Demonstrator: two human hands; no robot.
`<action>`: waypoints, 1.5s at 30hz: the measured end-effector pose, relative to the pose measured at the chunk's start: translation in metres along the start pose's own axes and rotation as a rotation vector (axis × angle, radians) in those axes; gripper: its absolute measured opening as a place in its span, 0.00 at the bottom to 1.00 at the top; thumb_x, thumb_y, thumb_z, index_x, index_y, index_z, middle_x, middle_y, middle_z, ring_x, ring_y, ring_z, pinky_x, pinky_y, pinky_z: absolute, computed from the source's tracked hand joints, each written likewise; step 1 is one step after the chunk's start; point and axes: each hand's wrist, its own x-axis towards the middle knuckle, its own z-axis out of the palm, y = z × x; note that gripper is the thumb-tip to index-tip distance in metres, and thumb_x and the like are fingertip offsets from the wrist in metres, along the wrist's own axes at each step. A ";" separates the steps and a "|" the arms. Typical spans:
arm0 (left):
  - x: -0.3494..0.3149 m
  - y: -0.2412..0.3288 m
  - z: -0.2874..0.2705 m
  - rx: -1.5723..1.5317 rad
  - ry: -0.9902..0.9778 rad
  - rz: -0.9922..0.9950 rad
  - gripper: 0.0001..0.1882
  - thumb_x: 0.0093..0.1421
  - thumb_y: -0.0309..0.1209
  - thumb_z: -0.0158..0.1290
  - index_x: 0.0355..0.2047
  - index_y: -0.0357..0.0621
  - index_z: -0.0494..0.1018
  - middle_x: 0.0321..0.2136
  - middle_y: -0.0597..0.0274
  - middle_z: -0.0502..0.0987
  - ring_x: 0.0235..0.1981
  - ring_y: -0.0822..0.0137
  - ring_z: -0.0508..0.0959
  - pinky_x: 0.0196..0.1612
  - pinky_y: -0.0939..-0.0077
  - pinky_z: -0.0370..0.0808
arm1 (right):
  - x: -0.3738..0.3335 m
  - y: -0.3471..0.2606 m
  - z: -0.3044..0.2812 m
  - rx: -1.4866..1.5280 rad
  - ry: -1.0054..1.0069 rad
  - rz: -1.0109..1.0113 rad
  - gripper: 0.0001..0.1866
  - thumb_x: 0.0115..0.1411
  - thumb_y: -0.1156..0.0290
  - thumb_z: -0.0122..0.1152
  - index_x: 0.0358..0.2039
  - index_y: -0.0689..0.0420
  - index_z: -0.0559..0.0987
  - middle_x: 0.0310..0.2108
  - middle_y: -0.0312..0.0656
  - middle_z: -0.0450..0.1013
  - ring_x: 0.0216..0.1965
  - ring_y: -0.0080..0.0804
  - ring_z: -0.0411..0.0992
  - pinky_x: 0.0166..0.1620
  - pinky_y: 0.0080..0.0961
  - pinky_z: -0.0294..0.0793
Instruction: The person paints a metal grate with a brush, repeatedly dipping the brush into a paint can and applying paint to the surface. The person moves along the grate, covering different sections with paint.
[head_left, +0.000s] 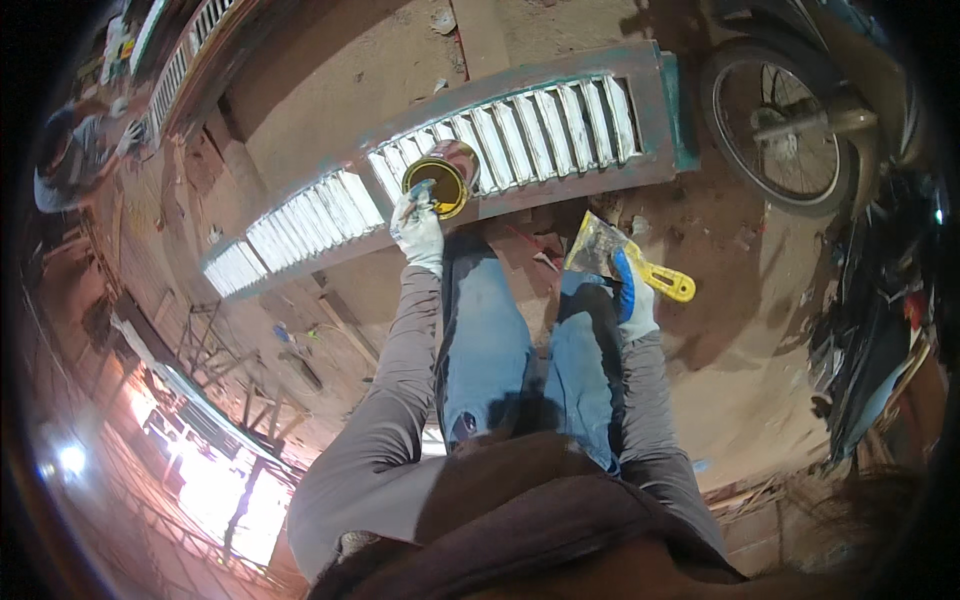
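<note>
My left hand (417,238), in a white glove with bluish fingertips, grips the rim of an open round can (462,153). Dark contents and yellow smears show inside it. The can is tilted toward me over a long louvered panel (580,190) with a brown frame and white slats. In my right hand (636,305), gloved in white and blue, is a scraper (668,281) with a yellow handle. Its wide, stained blade points up and left, above my right knee. The blade is apart from both the can and the panel.
A bicycle wheel (778,130) stands at the far right. More slatted panels (180,75) lean at the far left, near another person (75,160). A small can (442,20) sits on the dirt floor beyond the panel. Dark clutter (875,350) lines the right side.
</note>
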 end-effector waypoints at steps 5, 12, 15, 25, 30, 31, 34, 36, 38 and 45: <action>0.008 0.003 -0.003 -0.099 -0.109 -0.224 0.14 0.68 0.34 0.48 0.42 0.38 0.78 0.33 0.65 0.81 0.31 0.77 0.77 0.35 0.80 0.74 | 0.016 0.046 -0.025 0.235 -0.071 0.258 0.20 0.62 0.81 0.55 0.55 0.58 0.74 0.51 0.48 0.74 0.49 0.35 0.75 0.52 0.29 0.74; 0.015 0.018 -0.024 -0.173 0.053 -0.321 0.15 0.67 0.39 0.50 0.41 0.39 0.79 0.31 0.63 0.81 0.20 0.79 0.75 0.24 0.85 0.72 | 0.067 -0.027 0.013 -0.044 -0.236 -0.050 0.17 0.64 0.75 0.55 0.53 0.62 0.75 0.47 0.46 0.76 0.44 0.31 0.77 0.47 0.25 0.76; -0.008 0.036 -0.039 -0.238 0.183 -0.283 0.15 0.67 0.36 0.50 0.40 0.37 0.79 0.29 0.64 0.80 0.23 0.78 0.76 0.26 0.84 0.72 | 0.066 -0.032 0.055 0.071 -0.258 0.008 0.21 0.66 0.75 0.52 0.59 0.60 0.70 0.53 0.46 0.73 0.50 0.34 0.74 0.54 0.27 0.72; -0.052 0.058 -0.061 -0.363 0.194 -0.102 0.13 0.67 0.29 0.49 0.45 0.31 0.76 0.37 0.57 0.80 0.33 0.70 0.81 0.37 0.79 0.78 | 0.095 -0.152 0.185 0.524 -0.045 0.646 0.19 0.70 0.71 0.44 0.59 0.62 0.69 0.52 0.47 0.72 0.48 0.34 0.74 0.52 0.26 0.71; -0.059 0.044 -0.058 -0.217 0.195 0.099 0.10 0.65 0.27 0.52 0.42 0.34 0.77 0.33 0.58 0.80 0.32 0.70 0.80 0.36 0.78 0.76 | 0.084 -0.117 0.208 -0.216 -0.251 0.120 0.26 0.65 0.78 0.44 0.65 0.61 0.60 0.55 0.53 0.69 0.51 0.43 0.73 0.52 0.33 0.71; -0.059 0.042 -0.058 -0.161 0.215 0.165 0.09 0.64 0.28 0.53 0.41 0.35 0.78 0.30 0.59 0.80 0.31 0.69 0.79 0.35 0.77 0.75 | 0.084 -0.123 0.208 -0.264 -0.294 0.132 0.28 0.64 0.80 0.44 0.66 0.61 0.58 0.56 0.55 0.68 0.51 0.44 0.72 0.53 0.34 0.71; -0.060 0.037 -0.055 -0.200 0.195 0.119 0.09 0.64 0.29 0.53 0.41 0.37 0.78 0.31 0.56 0.80 0.31 0.66 0.80 0.36 0.74 0.76 | 0.077 -0.090 0.216 -0.256 -0.230 -0.041 0.30 0.62 0.81 0.44 0.66 0.59 0.58 0.55 0.54 0.69 0.51 0.46 0.72 0.53 0.34 0.71; -0.059 0.032 -0.056 -0.144 0.161 0.136 0.10 0.64 0.28 0.53 0.42 0.35 0.77 0.32 0.57 0.81 0.32 0.68 0.80 0.37 0.76 0.76 | 0.076 -0.089 0.207 -0.321 -0.303 -0.049 0.30 0.62 0.81 0.45 0.66 0.58 0.58 0.55 0.54 0.69 0.52 0.46 0.72 0.53 0.34 0.71; -0.054 0.026 -0.056 -0.027 0.101 0.184 0.11 0.64 0.25 0.52 0.44 0.31 0.76 0.34 0.60 0.81 0.34 0.73 0.79 0.39 0.79 0.76 | 0.074 -0.085 0.192 -0.263 -0.293 -0.139 0.27 0.64 0.77 0.45 0.64 0.56 0.62 0.53 0.52 0.71 0.52 0.46 0.72 0.53 0.33 0.71; -0.022 0.005 -0.006 -0.370 0.138 0.008 0.09 0.62 0.27 0.56 0.41 0.37 0.79 0.37 0.62 0.80 0.38 0.71 0.78 0.43 0.79 0.74 | 0.071 -0.039 0.103 -0.278 -0.152 -0.363 0.23 0.62 0.75 0.49 0.59 0.55 0.70 0.51 0.48 0.74 0.50 0.45 0.74 0.53 0.32 0.73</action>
